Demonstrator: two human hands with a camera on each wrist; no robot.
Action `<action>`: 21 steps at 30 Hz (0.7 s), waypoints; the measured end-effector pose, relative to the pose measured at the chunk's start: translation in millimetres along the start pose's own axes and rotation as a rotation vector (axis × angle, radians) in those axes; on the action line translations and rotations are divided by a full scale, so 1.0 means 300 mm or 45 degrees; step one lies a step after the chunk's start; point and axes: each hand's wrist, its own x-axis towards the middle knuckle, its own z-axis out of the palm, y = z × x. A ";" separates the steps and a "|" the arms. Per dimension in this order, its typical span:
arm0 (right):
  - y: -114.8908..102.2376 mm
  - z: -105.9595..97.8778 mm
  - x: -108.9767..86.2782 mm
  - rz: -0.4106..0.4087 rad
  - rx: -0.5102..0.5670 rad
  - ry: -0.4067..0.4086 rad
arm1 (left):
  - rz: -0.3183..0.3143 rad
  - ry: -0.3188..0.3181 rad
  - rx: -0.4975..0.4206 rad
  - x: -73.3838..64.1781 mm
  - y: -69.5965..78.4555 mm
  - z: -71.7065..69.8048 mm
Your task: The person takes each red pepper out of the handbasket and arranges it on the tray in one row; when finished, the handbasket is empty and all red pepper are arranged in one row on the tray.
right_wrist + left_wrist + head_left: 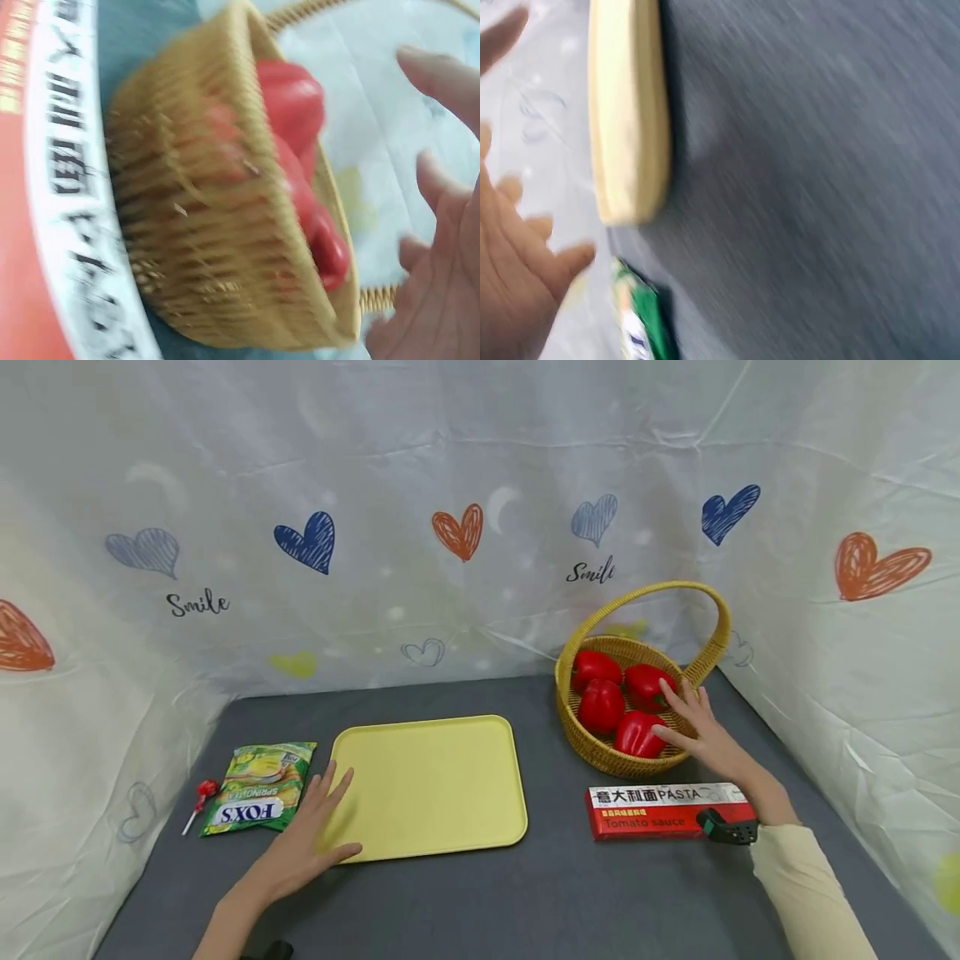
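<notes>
A red lollipop (207,788) lies beside a green FOX'S packet (258,787) on a dark table (487,902). Next along, a person's left hand (302,841), fingers spread wide, hovers at the left edge of a shallow yellow tray (435,785). Farther right, four red peppers (602,706) sit clustered inside a woven basket (576,737), a pasta box (637,818) lying in front. The right hand (699,735), fingers wide apart, hangs at the basket's right side; whether it touches, one cannot tell.
</notes>
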 end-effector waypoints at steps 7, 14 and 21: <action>0.082 -0.102 0.035 0.048 0.313 -0.125 | 0.187 -0.092 0.032 -0.030 -0.073 -0.015; 0.127 -0.139 0.093 0.034 0.274 -0.153 | 0.247 -0.025 0.170 -0.025 -0.118 -0.024; 0.140 -0.148 0.156 -0.027 0.220 -0.134 | 0.227 -0.088 0.120 -0.017 -0.114 -0.043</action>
